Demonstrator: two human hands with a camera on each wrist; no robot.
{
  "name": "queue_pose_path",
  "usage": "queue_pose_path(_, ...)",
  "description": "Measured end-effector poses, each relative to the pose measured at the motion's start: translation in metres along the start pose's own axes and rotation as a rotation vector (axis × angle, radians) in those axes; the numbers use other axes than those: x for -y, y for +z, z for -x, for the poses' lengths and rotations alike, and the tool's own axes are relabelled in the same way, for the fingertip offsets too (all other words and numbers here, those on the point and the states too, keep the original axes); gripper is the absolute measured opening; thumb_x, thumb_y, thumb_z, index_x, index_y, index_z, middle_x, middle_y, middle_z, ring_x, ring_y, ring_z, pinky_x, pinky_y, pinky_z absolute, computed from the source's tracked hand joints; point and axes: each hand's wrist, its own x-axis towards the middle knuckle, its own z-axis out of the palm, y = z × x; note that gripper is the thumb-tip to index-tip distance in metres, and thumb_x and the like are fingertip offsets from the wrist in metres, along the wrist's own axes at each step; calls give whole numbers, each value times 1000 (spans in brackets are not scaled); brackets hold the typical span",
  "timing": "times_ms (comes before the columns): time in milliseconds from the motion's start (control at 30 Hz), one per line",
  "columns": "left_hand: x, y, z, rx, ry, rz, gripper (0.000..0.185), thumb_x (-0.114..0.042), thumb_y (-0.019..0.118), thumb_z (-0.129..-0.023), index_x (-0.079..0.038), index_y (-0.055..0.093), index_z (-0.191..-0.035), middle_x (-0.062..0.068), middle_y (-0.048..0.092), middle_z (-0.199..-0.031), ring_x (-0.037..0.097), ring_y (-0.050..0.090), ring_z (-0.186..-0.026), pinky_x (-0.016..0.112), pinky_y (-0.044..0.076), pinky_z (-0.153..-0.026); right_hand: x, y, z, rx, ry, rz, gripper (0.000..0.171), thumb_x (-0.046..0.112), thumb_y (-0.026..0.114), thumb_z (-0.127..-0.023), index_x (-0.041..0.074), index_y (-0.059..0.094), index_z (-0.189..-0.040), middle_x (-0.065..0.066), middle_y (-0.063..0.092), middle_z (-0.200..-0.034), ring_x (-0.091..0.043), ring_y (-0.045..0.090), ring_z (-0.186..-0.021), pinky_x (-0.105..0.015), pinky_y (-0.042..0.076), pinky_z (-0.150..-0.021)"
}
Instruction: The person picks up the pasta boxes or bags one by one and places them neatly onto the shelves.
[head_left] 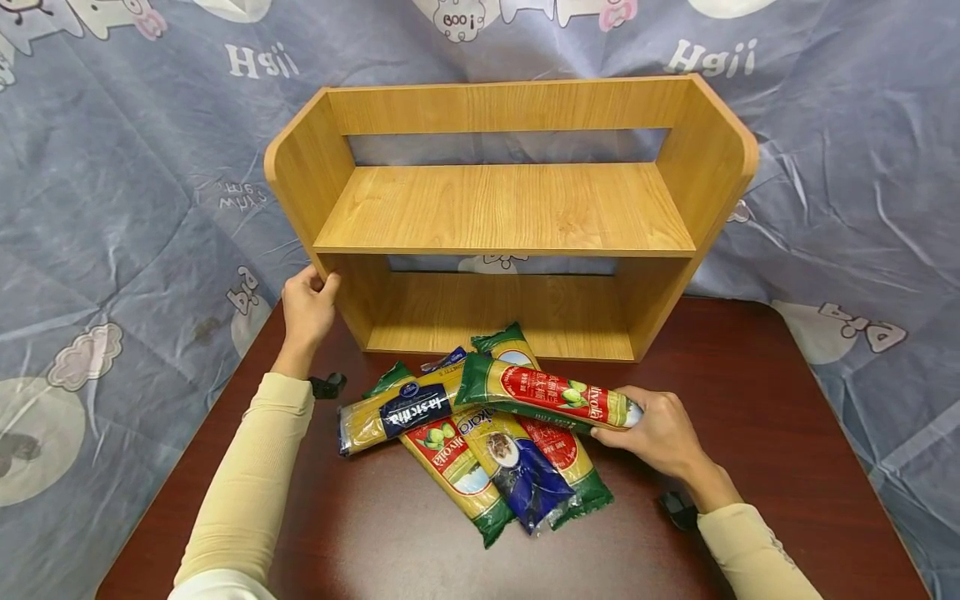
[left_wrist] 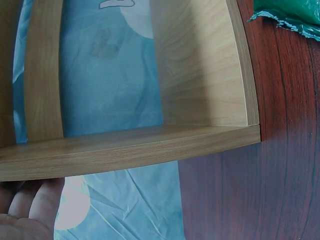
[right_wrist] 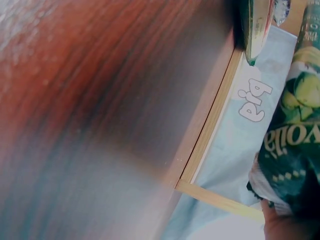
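Observation:
A two-tier wooden shelf [head_left: 510,208] stands at the back of a dark red-brown table [head_left: 750,417]. My left hand [head_left: 307,304] grips the shelf's left side panel [left_wrist: 125,150] near its lower front edge. Several pasta packets [head_left: 480,454] lie in a loose pile in front of the shelf. My right hand [head_left: 656,429] holds the right end of a green and red pasta packet [head_left: 547,392] that lies across the top of the pile. In the right wrist view that packet [right_wrist: 295,145] is close and blurred.
A grey-blue cloth with cartoon prints [head_left: 120,208] hangs behind and around the table. Both shelf boards are bare. A blue-labelled packet [head_left: 397,412] lies at the pile's left. The table's front part is bare wood.

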Motion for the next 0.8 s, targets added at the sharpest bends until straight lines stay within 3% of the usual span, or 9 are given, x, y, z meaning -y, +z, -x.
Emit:
queue_pose_path(433, 0, -2, 1, -3, -3, 10, 16, -14, 65, -97, 1, 72, -93, 6, 66, -69, 17, 65, -73, 21, 41, -51, 7, 1, -6, -146, 166, 44, 48, 28, 97, -63, 4, 73, -97, -4, 70, -77, -16, 56, -61, -30, 44, -51)
queue_pose_path(800, 1, 0, 0, 0, -4, 3, 18, -15, 65, -97, 0, 73, -96, 12, 68, -73, 9, 61, -69, 20, 41, -52, 13, 8, -11, -308, 302, 91, 53, 33, 95, -65, 0, 73, -100, -12, 71, -77, -25, 58, -60, -37, 44, -51)
